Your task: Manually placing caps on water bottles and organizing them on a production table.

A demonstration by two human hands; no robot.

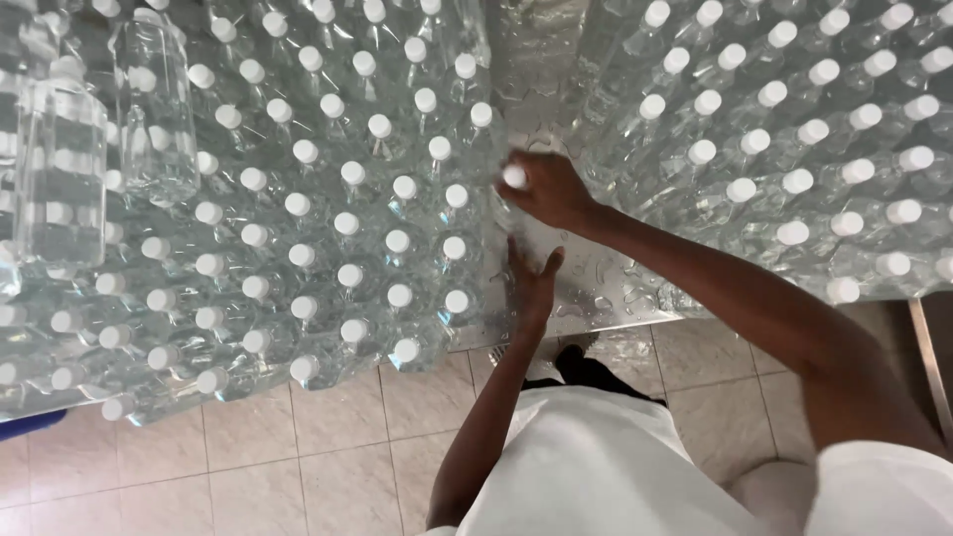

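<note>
Premises appear to be a water-bottling or packing plant. Evidence: dense ranks of clear capped bottles (298,199) on the left and more bottles (794,129) on the right, standing on a wet metal table (596,288); pale tiled floor (298,457) near.

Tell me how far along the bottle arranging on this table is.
Done: two dense blocks of white-capped bottles stand upright, the left block and the right block. In hand: the right hand has its grip on a capped bottle in the gap, while the left hand steadies it lower down. Left: the bare wet strip of metal table between the blocks, and two bottles lying flat on the left block.
</note>
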